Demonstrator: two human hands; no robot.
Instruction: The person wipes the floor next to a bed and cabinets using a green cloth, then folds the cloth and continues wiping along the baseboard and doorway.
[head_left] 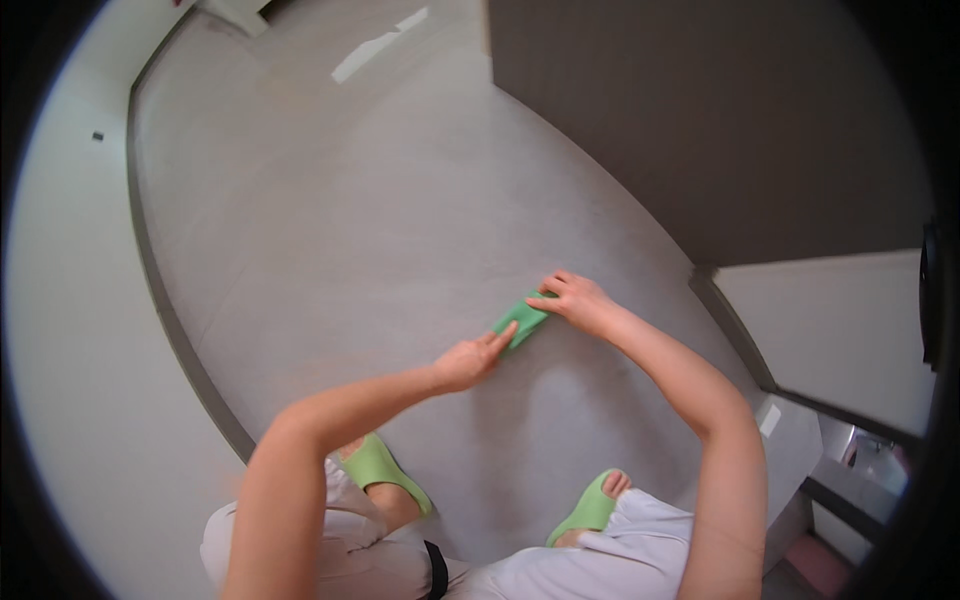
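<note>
A small green folded strip, of cloth or thin plastic, is stretched at a slant between my two hands above the floor. My left hand grips its lower left end, with the thumb lying along its top face. At the upper right end, my right hand pinches it between bent fingers and thumb. The fingers partly cover both ends. Which material it is, I cannot tell.
Below my hands is a smooth grey floor. A pale wall with a dark skirting runs along the left. To the right stand a dark brown panel and a white wall section. Green slippers are on my feet.
</note>
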